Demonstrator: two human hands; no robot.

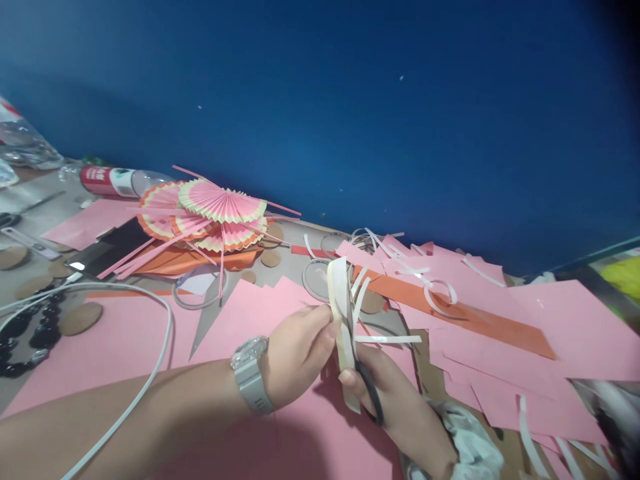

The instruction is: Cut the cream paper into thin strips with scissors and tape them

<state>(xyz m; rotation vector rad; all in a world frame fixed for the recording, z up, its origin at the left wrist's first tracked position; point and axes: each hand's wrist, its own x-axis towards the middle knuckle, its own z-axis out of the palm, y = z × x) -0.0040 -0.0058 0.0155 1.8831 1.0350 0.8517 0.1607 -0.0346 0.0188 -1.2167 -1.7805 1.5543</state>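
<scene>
My left hand (303, 353), with a grey watch on its wrist, pinches a folded pale yellow and white paper strip (340, 287) held upright. In my right hand (395, 387) is a pair of scissors (370, 393) with black handles. Their blades run up along the strip's right side, and I cannot tell how far apart they are. Narrow white slivers (360, 300) stick out beside the blades. Pink paper sheets (280, 307) lie under both hands.
Pink pleated paper fans (223, 200) on thin sticks lie back left, near a plastic bottle (107, 181). A white cable (167, 333) crosses my left forearm. An orange strip (500, 323) and white paper curls (440, 297) rest on pink sheets at right. Behind stands a blue wall (350, 113).
</scene>
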